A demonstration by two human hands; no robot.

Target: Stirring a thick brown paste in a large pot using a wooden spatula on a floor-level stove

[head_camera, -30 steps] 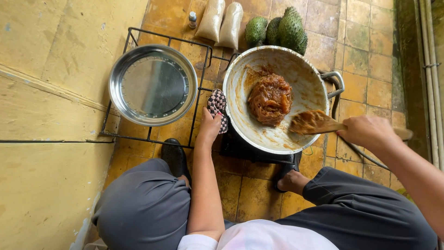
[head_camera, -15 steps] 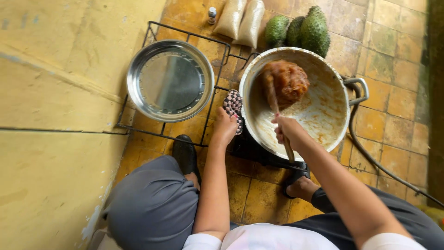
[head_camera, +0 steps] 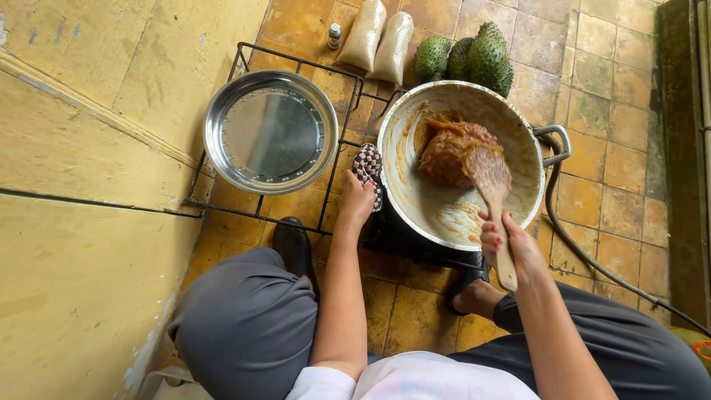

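Observation:
A big metal wok (head_camera: 437,211) sits on a dark burner on the tiled floor, smeared inside with brown paste. A thick brown lump of paste (head_camera: 448,152) lies in its far half. My right hand (head_camera: 511,241) grips the handle of a wooden spatula (head_camera: 492,185), whose blade rests against the lump. My left hand (head_camera: 357,200) holds the wok's left handle through a checkered cloth (head_camera: 368,167). I am squatting, knees in grey trousers on either side.
An empty round steel pan (head_camera: 270,132) rests on a black wire rack (head_camera: 244,55) left of the wok. Behind lie two filled bags (head_camera: 378,37), a small bottle (head_camera: 335,33) and green spiky fruits (head_camera: 474,55). A hose (head_camera: 585,255) runs right. A yellow wall (head_camera: 81,148) stands left.
My right hand has pulled back toward me and to the right with the spatula. The paste lump has been pushed around the wok. My left hand keeps its hold on the cloth.

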